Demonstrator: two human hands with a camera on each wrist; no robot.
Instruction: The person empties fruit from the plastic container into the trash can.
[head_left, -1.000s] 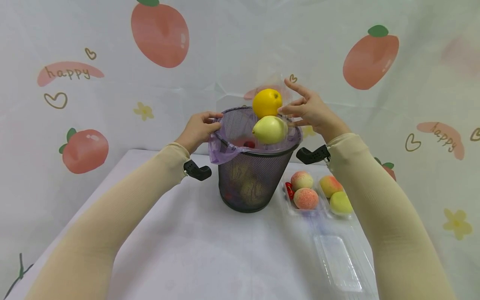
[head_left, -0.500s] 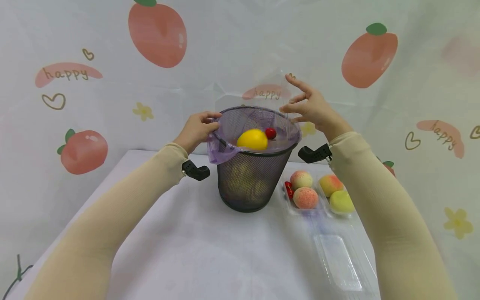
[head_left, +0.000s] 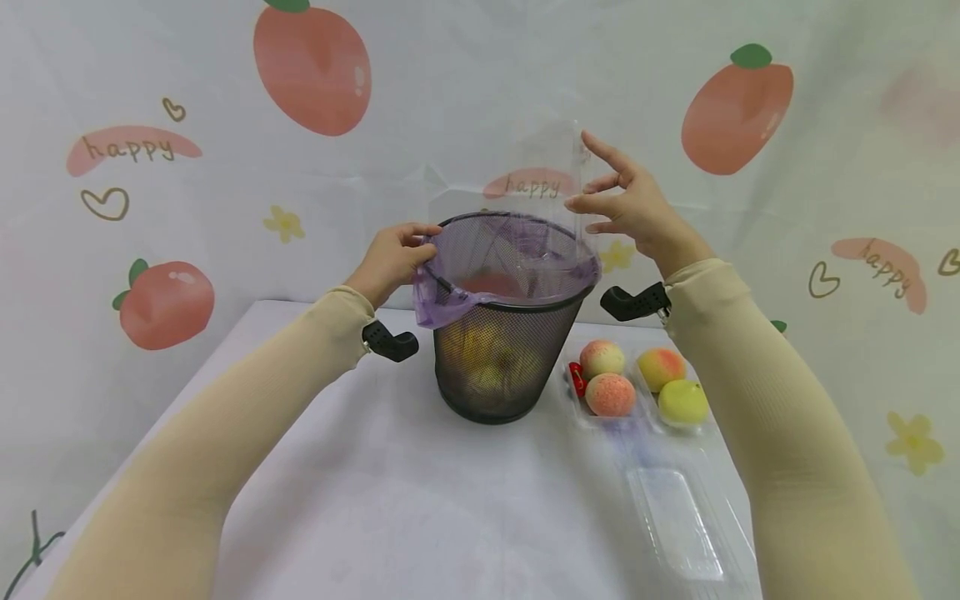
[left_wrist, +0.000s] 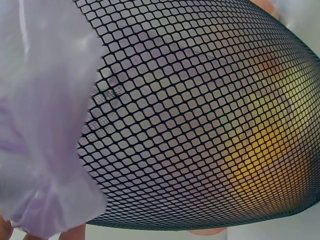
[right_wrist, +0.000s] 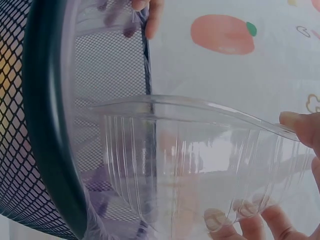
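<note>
A black mesh wastebasket [head_left: 491,367] stands on the white table, lined with a thin purple plastic bag [head_left: 442,308] folded over its rim. My left hand [head_left: 393,258] pinches the bag and rim at the left side. My right hand [head_left: 637,212] holds a clear plastic tray [right_wrist: 200,150] by its edge, tipped up over the basket's right side; thumb on the rim, fingertips against the underside. No fruit shows in this tray. Yellow fruit [left_wrist: 260,155] shows through the mesh, low in the basket.
Right of the basket, one clear tray [head_left: 600,422] holds two peaches [head_left: 611,394] and a small red item [head_left: 577,379]. Another has an orange-yellow fruit [head_left: 662,369] and a yellow-green one [head_left: 683,403]. A further clear plastic tray [head_left: 682,525] lies nearer. A printed cloth hangs behind.
A yellow fruit, a pale green pear and a small red fruit have dropped from the tipped tray into the basket. The right hand has risen slightly, tilting the tray more upright; the left stays.
</note>
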